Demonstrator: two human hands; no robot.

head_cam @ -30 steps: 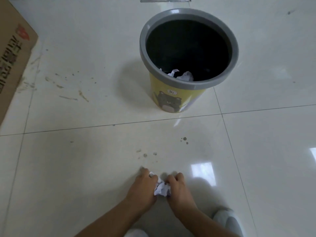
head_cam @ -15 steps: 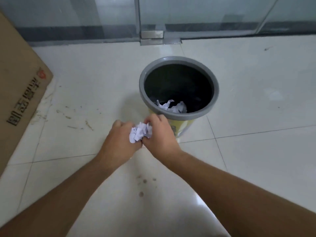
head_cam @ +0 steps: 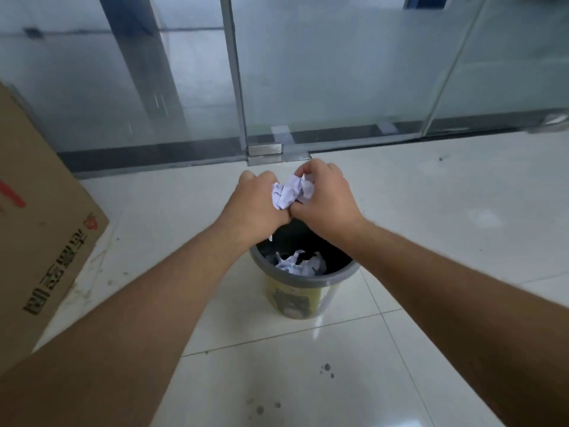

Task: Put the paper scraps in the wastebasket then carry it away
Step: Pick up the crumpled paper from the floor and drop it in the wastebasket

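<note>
The wastebasket (head_cam: 300, 295) was set on the floor (head_cam: 446, 229), before the glass partition (head_cam: 338, 72). Paper scraps (head_cam: 300, 264) were seen inside it. A crumpled scrap (head_cam: 291, 195) was held between the left hand (head_cam: 257, 204) and right hand (head_cam: 326, 198), above the wastebasket's opening. A cardboard box (head_cam: 40, 229) was placed to the left, well apart.

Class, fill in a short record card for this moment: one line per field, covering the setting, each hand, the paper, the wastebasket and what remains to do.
Setting: tiled floor beside a glass partition
Left hand: closed on the crumpled paper
Right hand: closed on the same paper
Paper position: held above the wastebasket, not yet dropped
Wastebasket: upright, grey rim, yellow body, paper scraps already inside
Nearby: cardboard box at left
Remaining: release the paper, then carry the basket away
</note>
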